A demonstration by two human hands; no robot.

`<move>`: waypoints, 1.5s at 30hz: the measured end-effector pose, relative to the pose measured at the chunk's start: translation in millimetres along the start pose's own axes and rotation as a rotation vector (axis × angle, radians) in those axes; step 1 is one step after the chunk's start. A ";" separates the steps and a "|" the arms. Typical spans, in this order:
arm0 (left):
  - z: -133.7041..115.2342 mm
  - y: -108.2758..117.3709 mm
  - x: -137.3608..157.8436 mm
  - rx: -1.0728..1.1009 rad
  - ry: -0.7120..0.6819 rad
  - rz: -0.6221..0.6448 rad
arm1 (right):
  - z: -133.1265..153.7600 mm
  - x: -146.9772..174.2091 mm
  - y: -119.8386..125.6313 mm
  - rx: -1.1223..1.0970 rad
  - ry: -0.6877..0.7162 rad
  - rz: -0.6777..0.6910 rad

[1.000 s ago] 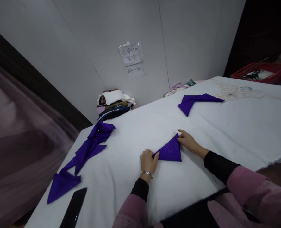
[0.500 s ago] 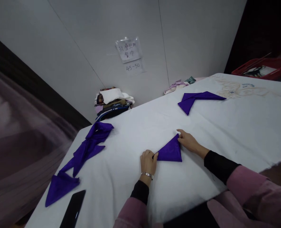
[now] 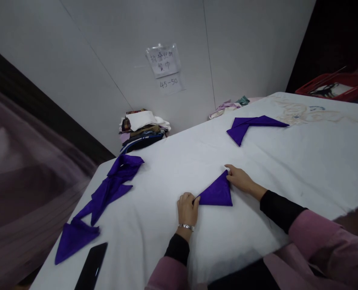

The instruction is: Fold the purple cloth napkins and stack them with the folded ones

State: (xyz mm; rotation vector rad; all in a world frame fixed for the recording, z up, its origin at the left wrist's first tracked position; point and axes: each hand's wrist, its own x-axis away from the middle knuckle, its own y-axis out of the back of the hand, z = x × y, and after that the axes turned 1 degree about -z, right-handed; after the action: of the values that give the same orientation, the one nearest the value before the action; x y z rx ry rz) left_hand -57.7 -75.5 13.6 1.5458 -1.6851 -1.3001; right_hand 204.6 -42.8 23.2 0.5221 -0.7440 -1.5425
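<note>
A purple cloth napkin (image 3: 216, 192), folded into a triangle, lies flat on the white tablecloth (image 3: 173, 169) in front of me. My left hand (image 3: 187, 208), with a metal bracelet at the wrist, pinches its left corner between thumb and fingers. At the upper right corner, my right hand (image 3: 237, 177) grips the cloth with thumb and bent fingers. Further back to the right lies another folded purple napkin (image 3: 242, 128), bent at an angle. Several crumpled purple napkins (image 3: 114, 187) trail along the table's left side.
A black phone (image 3: 91, 266) rests at the front left. Behind the table are a stack of folded clothes (image 3: 145, 129) and a smaller cloth pile (image 3: 227, 108). A red basket (image 3: 333, 85) stands at the far right. Handwritten paper signs (image 3: 164, 62) hang on the wall.
Almost nothing differs. My left hand has shifted very slightly left with the napkin's corner; my right hand stays at its corner.
</note>
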 end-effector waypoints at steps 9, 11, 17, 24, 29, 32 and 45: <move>-1.5 0.3 0.0 -0.042 -0.006 0.004 | 7.4 0.2 2.0 0.065 -0.026 -0.017; -1.1 0.3 0.1 -0.047 -0.007 -0.001 | 7.3 -0.6 2.0 0.064 -0.027 -0.022; -0.8 1.0 0.5 -0.044 -0.018 0.004 | 0.8 -2.6 -0.1 0.022 0.023 -0.022; -1.4 1.1 0.6 -0.036 -0.005 -0.008 | 0.5 -3.7 -0.8 0.015 0.034 -0.037; -2.0 -0.1 1.6 -0.020 0.005 -0.037 | 1.9 -5.1 -0.9 0.055 0.000 -0.036; -2.5 0.1 1.0 -0.023 0.012 -0.035 | 2.0 -7.1 -1.2 0.097 -0.009 -0.030; -2.8 -1.0 -0.3 -0.071 0.003 -0.014 | -7.3 -20.1 1.7 0.078 0.006 0.017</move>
State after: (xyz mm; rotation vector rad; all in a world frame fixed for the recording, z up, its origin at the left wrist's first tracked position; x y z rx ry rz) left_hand -54.8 -76.0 13.9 1.5200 -1.6122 -1.3492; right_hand 213.3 -24.1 17.4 0.5764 -0.8046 -1.5006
